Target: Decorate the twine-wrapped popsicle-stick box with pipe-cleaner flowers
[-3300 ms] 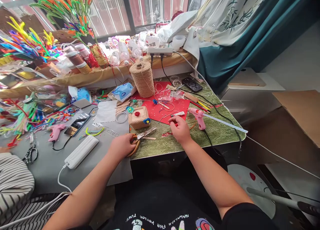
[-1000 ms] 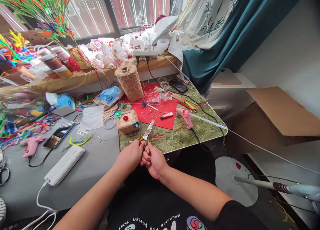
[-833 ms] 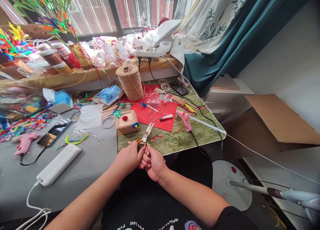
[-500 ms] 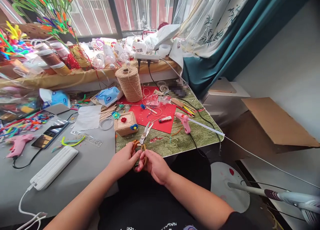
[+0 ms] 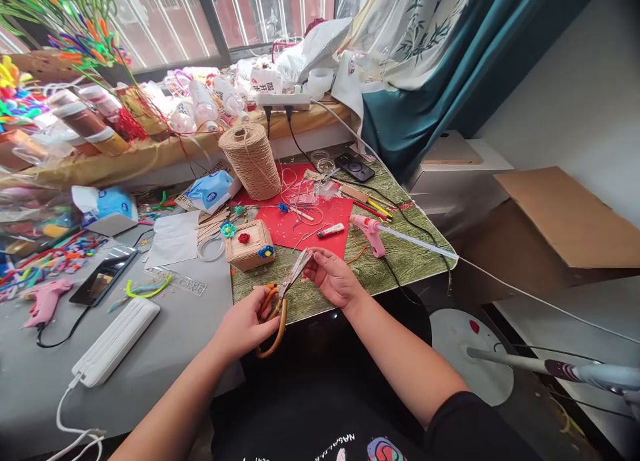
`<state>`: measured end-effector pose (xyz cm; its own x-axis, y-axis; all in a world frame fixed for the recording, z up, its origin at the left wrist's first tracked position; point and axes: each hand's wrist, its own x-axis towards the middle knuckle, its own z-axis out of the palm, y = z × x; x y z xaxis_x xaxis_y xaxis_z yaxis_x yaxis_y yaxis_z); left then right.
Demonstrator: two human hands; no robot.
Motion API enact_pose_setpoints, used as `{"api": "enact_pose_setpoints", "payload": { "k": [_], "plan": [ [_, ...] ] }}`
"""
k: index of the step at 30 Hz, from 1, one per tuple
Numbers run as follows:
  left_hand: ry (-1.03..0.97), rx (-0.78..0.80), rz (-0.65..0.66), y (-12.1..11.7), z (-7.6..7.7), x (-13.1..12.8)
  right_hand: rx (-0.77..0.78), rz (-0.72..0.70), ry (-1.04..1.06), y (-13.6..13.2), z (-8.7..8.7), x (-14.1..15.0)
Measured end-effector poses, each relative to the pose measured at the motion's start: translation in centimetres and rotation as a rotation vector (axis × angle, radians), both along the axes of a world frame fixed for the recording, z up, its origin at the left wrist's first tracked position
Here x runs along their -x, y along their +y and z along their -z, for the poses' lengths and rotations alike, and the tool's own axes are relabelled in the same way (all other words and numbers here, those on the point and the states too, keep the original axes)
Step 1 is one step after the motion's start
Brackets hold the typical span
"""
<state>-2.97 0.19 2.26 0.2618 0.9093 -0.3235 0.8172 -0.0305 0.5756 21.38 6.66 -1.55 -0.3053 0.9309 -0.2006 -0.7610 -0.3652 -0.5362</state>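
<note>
Left grip [image 5: 247,324] is closed around the handles of one pair of scissors [image 5: 293,275]. Right grip [image 5: 335,279] has its fingertips drawn together at the blade tips; whether it pinches anything cannot be told. Scissors position: handles within the left grip, blades angled forward and to the right, ending beside the right fingertips.

One twine-wrapped box [image 5: 249,249] sits on the table [image 5: 411,263], forward of the left grip, near the scissors but apart from them. Three flowers are visible on the box: one teal, one red, one blue. Loose items: one blue flower [image 5: 283,207] on one red sheet [image 5: 280,230]. One twine spool [image 5: 251,162] stands behind the box. Glue guns, pink, total two: one glue gun [image 5: 371,234] right of the red sheet, a second glue gun [image 5: 47,302] at far left.
</note>
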Motion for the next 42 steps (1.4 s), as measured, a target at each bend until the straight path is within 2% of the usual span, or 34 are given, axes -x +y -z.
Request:
{"api": "enact_pose_setpoints", "payload": {
  "k": [3, 5, 7, 10, 11, 13, 15, 16, 18, 21, 23, 25, 29, 33, 35, 37, 42],
  "plan": [
    [-0.038, 0.004, -0.005, -0.1, 0.6, 0.3, -0.007, 0.001, 0.009, -0.1, 0.5, -0.1],
    [-0.122, 0.0, -0.053, -0.3, 1.3, 0.6, -0.067, 0.075, -0.11, 0.3, 0.6, -0.5],
    [-0.246, -0.031, -0.106, -0.6, 2.1, 0.8, -0.173, 0.219, -0.371, 1.3, 0.3, -1.2],
    [-0.389, -0.107, -0.151, -0.9, 2.9, 1.1, -0.313, 0.401, -0.719, 4.1, -0.8, -2.9],
    [-0.412, -0.125, -0.158, -0.9, 3.1, 1.2, -0.365, 0.439, -0.81, 5.3, -1.3, -3.4],
    [-0.441, -0.153, -0.159, -1.0, 3.2, 1.3, -0.563, 0.549, -1.14, 7.2, -2.4, -4.0],
    [-0.459, -0.176, -0.143, -1.0, 3.3, 1.5, -0.683, 0.663, -1.298, 7.4, -3.1, -3.6],
    [-0.467, -0.188, -0.132, -1.1, 3.3, 1.6, -0.702, 0.695, -1.277, 6.7, -3.3, -3.1],
    [-0.485, -0.209, -0.108, -1.2, 3.5, 1.8, -0.731, 0.631, -1.136, 3.6, -2.8, -1.2],
    [-0.527, -0.191, -0.07, -1.2, 3.8, 2.0, -0.744, 0.391, -0.944, -3.3, -0.7, 2.3],
    [-0.553, -0.145, -0.063, -1.2, 4.1, 2.2, -0.716, 0.348, -0.85, -7.3, 0.9, 4.0],
    [-0.579, -0.084, -0.069, -1.2, 4.4, 2.3, -0.755, 0.303, -0.848, -9.6, 2.0, 4.5],
    [-0.667, -0.033, -0.072, -1.7, 5.0, 2.4, -0.902, 0.145, -0.906, -10.1, 1.9, 3.9],
    [-0.836, -0.051, -0.203, -2.3, 4.9, 1.0, -0.807, 0.019, -0.838, -10.1, 0.7, 3.7],
    [-0.966, -0.024, -0.262, -2.3, 4.5, -0.4, -0.718, 0.044, -0.771, -10.7, 0.4, 3.5],
    [-1.03, 0.048, -0.248, -1.9, 4.1, -2.0, -0.667, 0.109, -0.762, -11.2, 0.1, 2.9],
    [-0.957, 0.032, -0.26, 0.2, 3.8, -4.7, -0.659, 0.233, -0.904, -11.4, 0.1, 1.1]
  ]
}}
